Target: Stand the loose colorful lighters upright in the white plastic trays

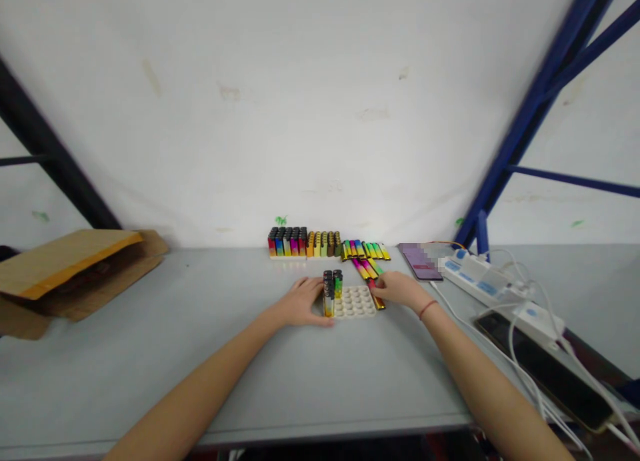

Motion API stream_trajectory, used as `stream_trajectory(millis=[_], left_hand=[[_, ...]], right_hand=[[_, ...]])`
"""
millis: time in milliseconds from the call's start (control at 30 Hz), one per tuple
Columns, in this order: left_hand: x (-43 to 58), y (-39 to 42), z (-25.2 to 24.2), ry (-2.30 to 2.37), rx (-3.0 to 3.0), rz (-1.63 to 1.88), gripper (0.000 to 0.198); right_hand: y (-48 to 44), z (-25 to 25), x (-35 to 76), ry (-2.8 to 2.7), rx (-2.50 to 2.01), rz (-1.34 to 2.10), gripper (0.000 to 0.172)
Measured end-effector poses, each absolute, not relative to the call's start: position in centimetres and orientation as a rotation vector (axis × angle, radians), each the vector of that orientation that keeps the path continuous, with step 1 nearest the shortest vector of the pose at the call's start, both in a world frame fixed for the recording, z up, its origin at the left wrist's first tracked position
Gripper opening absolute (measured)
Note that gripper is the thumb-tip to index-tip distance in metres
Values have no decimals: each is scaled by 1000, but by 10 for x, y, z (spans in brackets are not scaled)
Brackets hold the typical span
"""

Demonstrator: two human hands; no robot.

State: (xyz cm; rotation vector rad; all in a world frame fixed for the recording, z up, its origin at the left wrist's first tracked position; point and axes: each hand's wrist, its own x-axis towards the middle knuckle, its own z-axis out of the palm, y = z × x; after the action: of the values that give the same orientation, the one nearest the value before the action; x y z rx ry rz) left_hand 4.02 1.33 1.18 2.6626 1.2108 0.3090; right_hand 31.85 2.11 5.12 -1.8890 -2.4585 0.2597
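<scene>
A white tray with round holes [358, 303] lies on the grey table [300, 374]. Several colourful lighters [332, 289] stand upright in its left end. My left hand [301, 302] rests against the tray's left side, fingers curled beside those lighters. My right hand [397, 288] is at the tray's right edge, fingers closed on a lighter [377, 300] lying flat there. More loose lighters [367, 268] lie just behind it.
A row of upright lighters [304, 242] and a pile of flat ones [365, 250] stand at the wall. A phone [421, 262], power strips [477, 273], cables and a second phone [545, 371] fill the right. Cardboard [75, 268] lies far left.
</scene>
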Motion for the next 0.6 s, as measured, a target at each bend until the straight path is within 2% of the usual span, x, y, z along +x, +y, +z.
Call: stream_trajectory(millis=[100,300,467,600], left_hand=[[40,13,12,1209,2666,304,94],[40,13,13,1207,2665,308,92],[41,13,14,1206,2660,300,92],[41,14,13,1208,2664,308,91]], right_hand=[[18,51,315,-2479,-1918,210,25],[22,44,317,-2474,-1844,124,23],[35,42,319,-2423,-1468,308,22],[38,38,316,-2334,-1450,407,25]])
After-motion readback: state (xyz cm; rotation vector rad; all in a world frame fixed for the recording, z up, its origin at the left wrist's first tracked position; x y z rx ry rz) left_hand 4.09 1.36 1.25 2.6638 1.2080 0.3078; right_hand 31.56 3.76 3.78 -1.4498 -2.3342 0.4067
